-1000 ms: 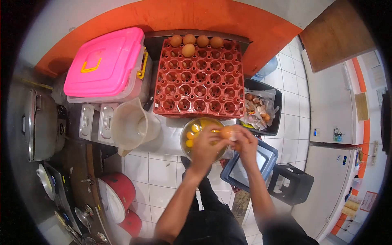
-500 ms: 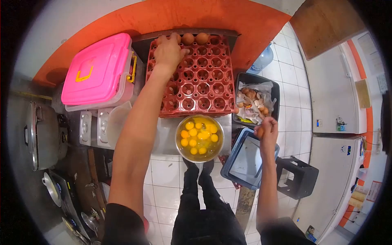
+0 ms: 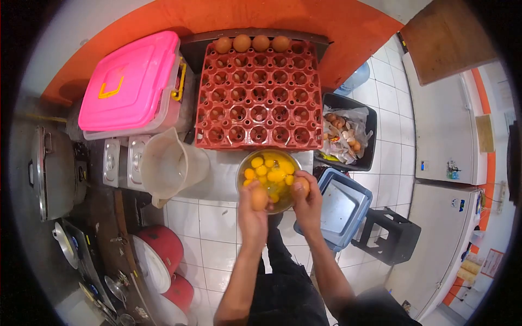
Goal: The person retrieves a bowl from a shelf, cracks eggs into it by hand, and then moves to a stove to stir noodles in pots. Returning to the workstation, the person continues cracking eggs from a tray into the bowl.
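Note:
In my left hand (image 3: 252, 217) is a brown egg (image 3: 259, 199), held at the near left rim of a metal bowl. My right hand (image 3: 310, 206) grips another brown egg (image 3: 300, 186) at the bowl's right rim. The metal bowl (image 3: 241, 173) contains several yolks (image 3: 275, 171) in clear egg white, partly hidden by my hands. Behind it lies a stack of red egg trays (image 3: 259, 103). Along the top tray's far row sit several whole eggs (image 3: 251, 43); its other visible cups hold none.
A black bin (image 3: 370, 138) with eggshells (image 3: 342, 130) and plastic stands right of the trays. Nearer are a blue tub (image 3: 340, 206) and a black stool (image 3: 394, 236). On the left are a cloudy plastic jug (image 3: 174, 165) and a pink-lidded box (image 3: 128, 81).
My left hand has come back from the far row of the tray with an egg. My right hand has moved left from above the blue tub to the bowl.

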Motion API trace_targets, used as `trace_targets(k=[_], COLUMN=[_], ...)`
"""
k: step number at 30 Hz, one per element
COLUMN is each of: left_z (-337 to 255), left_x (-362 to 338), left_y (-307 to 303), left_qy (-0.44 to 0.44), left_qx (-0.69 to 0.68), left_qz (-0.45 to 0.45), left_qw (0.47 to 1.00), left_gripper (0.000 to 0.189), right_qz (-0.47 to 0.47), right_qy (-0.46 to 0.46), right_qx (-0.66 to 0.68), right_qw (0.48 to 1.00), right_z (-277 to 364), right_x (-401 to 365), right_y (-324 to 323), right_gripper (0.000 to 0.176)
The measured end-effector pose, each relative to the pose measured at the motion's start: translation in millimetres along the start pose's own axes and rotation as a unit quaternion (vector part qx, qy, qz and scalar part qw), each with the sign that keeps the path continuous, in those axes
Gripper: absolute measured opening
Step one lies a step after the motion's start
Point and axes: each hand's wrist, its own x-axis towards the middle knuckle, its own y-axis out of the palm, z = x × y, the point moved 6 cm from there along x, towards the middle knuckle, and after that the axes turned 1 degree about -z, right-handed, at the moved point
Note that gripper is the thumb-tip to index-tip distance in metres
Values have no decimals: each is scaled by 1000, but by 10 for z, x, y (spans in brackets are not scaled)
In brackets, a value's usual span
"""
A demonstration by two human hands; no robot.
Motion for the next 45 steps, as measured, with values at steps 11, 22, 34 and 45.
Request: trace_targets(k=[11,22,34,45], left_z=[274,276,136,40], left_x=[69,102,361,427], left_y=[125,78,-86,0], left_qy=[48,46,-38,-139], left_qx=[175,192,246,315], left_qz=[-30,-60,32,201], left_qw=[983,978,968,917], left_gripper=[57,61,53,48], right_qz=[3,-39,112,278], right_qy=[-165,-141,50,-52], right_qx=[-172,-94,13,-242], right_qw=[971,985,992,928], right_z=[237,206,-62,99], right_x=[-83,-14,277,420], right_y=[279,242,-71,63], right_gripper=[52,40,19,46])
